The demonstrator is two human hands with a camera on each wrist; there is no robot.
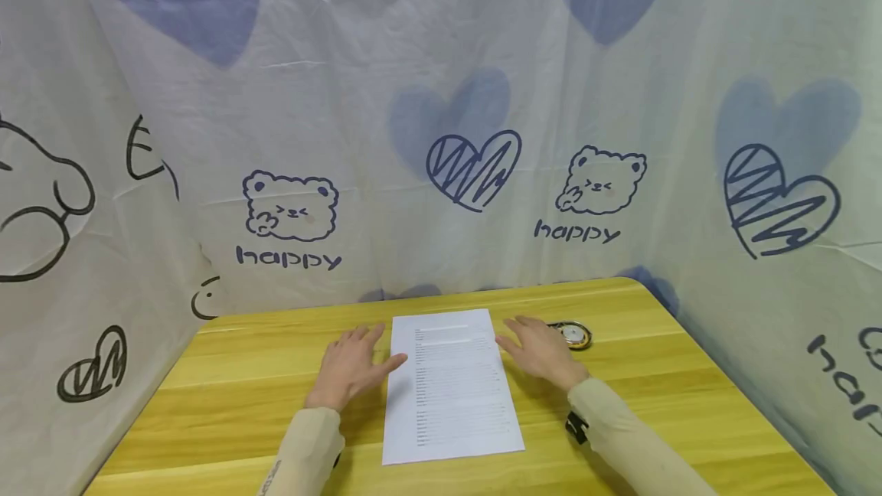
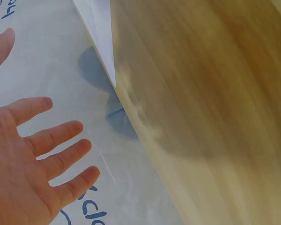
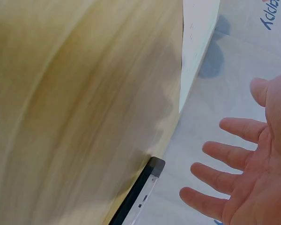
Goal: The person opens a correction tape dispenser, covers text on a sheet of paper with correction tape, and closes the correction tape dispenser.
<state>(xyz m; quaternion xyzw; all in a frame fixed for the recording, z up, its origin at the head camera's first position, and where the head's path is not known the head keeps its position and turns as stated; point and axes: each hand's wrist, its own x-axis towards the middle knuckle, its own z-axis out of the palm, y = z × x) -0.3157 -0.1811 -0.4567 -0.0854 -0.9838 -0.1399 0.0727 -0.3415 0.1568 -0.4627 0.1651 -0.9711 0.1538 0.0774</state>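
A white sheet of paper printed with lines of small text lies flat on the table. My left hand is at the sheet's left side, its thumb overlapping the paper's edge in the head view. On the other side, my right hand has its fingertips close by the upper right edge. Both the left palm and the right palm show in the wrist views with fingers spread and nothing held. Just beyond the right hand lies a small rounded object with a dark rim and a pale middle.
The yellow wood-grain table has a rounded far corner on the right. White cloth with hearts, bear faces and "happy" hangs behind it and at both sides. In the right wrist view, a black-and-white object lies along the table's edge.
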